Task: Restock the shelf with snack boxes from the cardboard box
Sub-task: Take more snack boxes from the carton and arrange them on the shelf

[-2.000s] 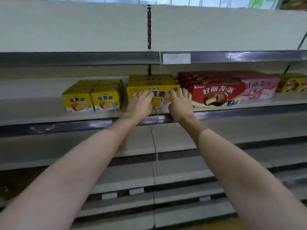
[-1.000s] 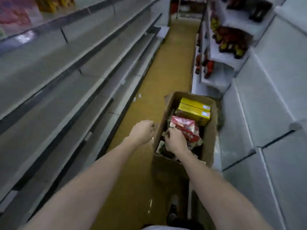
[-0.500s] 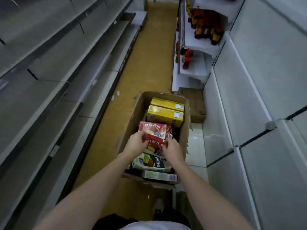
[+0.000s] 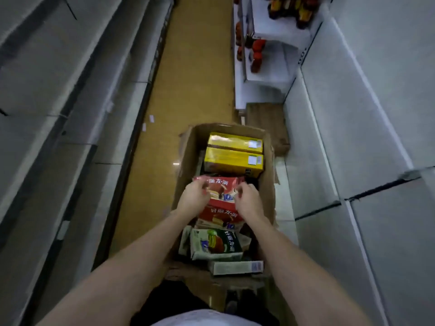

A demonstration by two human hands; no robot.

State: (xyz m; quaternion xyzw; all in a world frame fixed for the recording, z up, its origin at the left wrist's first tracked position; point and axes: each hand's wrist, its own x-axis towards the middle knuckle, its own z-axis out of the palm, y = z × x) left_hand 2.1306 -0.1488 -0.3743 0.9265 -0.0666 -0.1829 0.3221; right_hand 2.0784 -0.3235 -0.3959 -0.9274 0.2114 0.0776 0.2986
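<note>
Head view: an open cardboard box (image 4: 188, 147) stands on the tan aisle floor (image 4: 188, 78), between grey shelving on the left (image 4: 47, 90) and white shelf panels on the right (image 4: 376, 114).

Both hands reach down into the box. The left hand (image 4: 193, 198) grips the left end of the upper red snack box (image 4: 221, 187), its fingers (image 4: 203, 184) curled over that box's top left corner. The right hand (image 4: 248, 201) holds the same box at its right end, fingers (image 4: 240, 190) bent round the edge. This red box sits near the middle of the carton, tilted up toward the camera.

Just below it, touching, lies a second red snack box (image 4: 221, 215), partly covered by the wrists. At the far end of the carton two yellow snack boxes (image 4: 235, 151) lie side by side, long sides touching. At the near end lies a green and white snack box (image 4: 215, 243), and beside the near wall a pale flat box (image 4: 235, 267) shows its edge and a barcode label.

Beyond the carton's far right corner a brown wooden block (image 4: 266, 123) rests against the right-hand shelving. Farther up that side, a white shelf carries dark bottles with red caps (image 4: 256, 55).
</note>
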